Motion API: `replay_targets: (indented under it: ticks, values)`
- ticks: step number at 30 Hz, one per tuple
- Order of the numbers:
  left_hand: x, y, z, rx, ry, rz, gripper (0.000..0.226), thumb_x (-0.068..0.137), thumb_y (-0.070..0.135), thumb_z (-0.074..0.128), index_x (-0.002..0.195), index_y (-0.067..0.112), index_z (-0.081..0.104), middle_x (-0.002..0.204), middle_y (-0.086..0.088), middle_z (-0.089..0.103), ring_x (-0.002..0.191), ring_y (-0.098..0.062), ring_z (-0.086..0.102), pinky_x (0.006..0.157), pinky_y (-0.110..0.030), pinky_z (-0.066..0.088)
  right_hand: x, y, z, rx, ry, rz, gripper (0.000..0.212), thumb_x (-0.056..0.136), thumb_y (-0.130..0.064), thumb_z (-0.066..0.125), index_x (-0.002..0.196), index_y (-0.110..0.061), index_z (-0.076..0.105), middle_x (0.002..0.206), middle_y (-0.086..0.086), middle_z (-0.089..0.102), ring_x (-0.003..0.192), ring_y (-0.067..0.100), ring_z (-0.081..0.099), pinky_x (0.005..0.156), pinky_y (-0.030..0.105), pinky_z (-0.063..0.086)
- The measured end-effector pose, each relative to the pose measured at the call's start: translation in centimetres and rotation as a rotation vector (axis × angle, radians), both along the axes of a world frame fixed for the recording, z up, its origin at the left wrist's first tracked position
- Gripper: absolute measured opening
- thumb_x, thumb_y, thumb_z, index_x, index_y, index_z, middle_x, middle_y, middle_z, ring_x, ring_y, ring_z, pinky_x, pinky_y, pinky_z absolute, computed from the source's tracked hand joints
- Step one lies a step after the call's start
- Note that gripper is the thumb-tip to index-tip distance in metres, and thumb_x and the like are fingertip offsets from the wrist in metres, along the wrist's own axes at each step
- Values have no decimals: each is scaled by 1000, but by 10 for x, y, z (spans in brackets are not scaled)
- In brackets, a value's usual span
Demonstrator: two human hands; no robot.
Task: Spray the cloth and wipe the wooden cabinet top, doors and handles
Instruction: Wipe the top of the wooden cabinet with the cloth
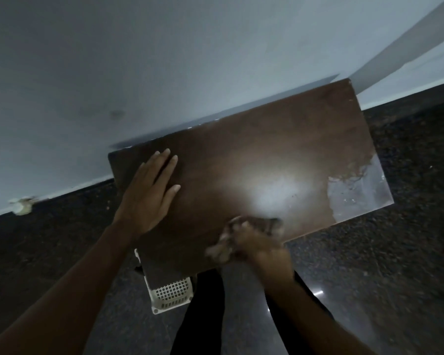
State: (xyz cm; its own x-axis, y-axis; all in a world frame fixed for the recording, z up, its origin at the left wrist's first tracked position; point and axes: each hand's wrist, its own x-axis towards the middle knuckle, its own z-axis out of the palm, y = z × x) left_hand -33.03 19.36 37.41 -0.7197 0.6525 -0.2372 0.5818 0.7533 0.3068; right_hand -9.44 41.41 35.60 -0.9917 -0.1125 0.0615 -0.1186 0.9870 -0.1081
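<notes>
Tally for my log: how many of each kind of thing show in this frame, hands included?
hands: 2 (left hand, right hand)
cloth: 1
cabinet top: 1
white basket: 1
Total: 5

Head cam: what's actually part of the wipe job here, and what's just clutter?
In the job: cabinet top; cloth; right hand gripping the cloth; left hand flat on the top.
Lying about: white basket below, partly hidden by the top; pale scrap at the wall base.
</notes>
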Motion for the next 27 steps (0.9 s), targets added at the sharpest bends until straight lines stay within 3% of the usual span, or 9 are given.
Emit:
replay_targets:
  ticks: [4, 6, 9, 11, 13, 16, 20, 23, 27]
  values:
    - [9, 16, -3, -53, -18, 69, 71, 101, 53, 29, 159, 12, 22, 168, -9, 11, 155, -28, 9, 123, -52, 16, -77, 96, 25, -213, -128, -431, 47, 82, 0, 70, 125, -18, 66, 124, 7, 68, 107, 31, 68, 86, 34, 55]
    - [10, 21, -4, -70, -38, 121, 71, 104, 55, 27, 160, 13, 18, 169, -8, 5, 156, -26, 3, 124, -50, 11, -127, 112, 31, -181, -187, -565, 42, 93, -7, 55, 131, -24, 60, 126, 4, 65, 103, 31, 67, 81, 39, 54]
    - [10, 24, -4, -67, -69, 163, 74, 101, 56, 27, 161, 14, 14, 169, -6, 3, 156, -24, -1, 125, -49, 9, -197, 98, 34, -118, -160, -688, 27, 98, -19, 46, 114, -28, 66, 112, -2, 67, 87, 27, 67, 74, 33, 41]
    - [8, 27, -2, -46, -69, 164, 71, 104, 55, 23, 161, 14, 13, 169, -5, 3, 156, -22, -1, 125, -47, 7, -220, 66, 33, -119, -200, -606, 29, 99, -21, 46, 119, -31, 64, 118, -3, 67, 92, 26, 68, 72, 30, 40]
    - [5, 30, -1, -19, -72, 162, 70, 102, 51, 19, 160, 13, 15, 169, -4, 4, 156, -20, -1, 125, -47, 7, -216, 31, 30, -173, -286, -480, 32, 99, -21, 50, 127, -31, 61, 125, 1, 66, 100, 28, 69, 79, 37, 54]
    - [1, 38, -1, 1, -107, 157, 70, 101, 51, 19, 161, 15, 12, 168, -1, 0, 155, -17, -4, 125, -47, 6, -173, -8, 21, -246, -376, -187, 47, 95, -25, 56, 142, -25, 50, 151, 1, 45, 131, 23, 50, 105, 52, 45]
    - [2, 56, -5, -42, -135, 89, 80, 96, 62, 21, 162, 19, 6, 169, 2, -5, 155, -18, -7, 124, -49, 5, -87, 16, 12, -326, -368, 49, 46, 80, -30, 42, 115, -28, 74, 126, -9, 68, 121, 11, 60, 103, 40, 42]
    - [9, 71, -7, -77, -159, 56, 88, 92, 71, 24, 162, 21, 5, 169, 2, -6, 155, -20, -8, 124, -54, 6, -53, 77, 8, -320, -288, 59, 47, 77, -22, 49, 118, -23, 73, 131, -4, 65, 124, 14, 60, 101, 34, 47]
    - [18, 86, -10, -149, -176, 36, 100, 84, 82, 25, 162, 23, 3, 169, 2, -8, 155, -24, -10, 122, -61, 5, -77, 161, 22, -290, -212, -206, 49, 75, -3, 70, 122, -18, 70, 124, 4, 69, 112, 25, 67, 88, 34, 56]
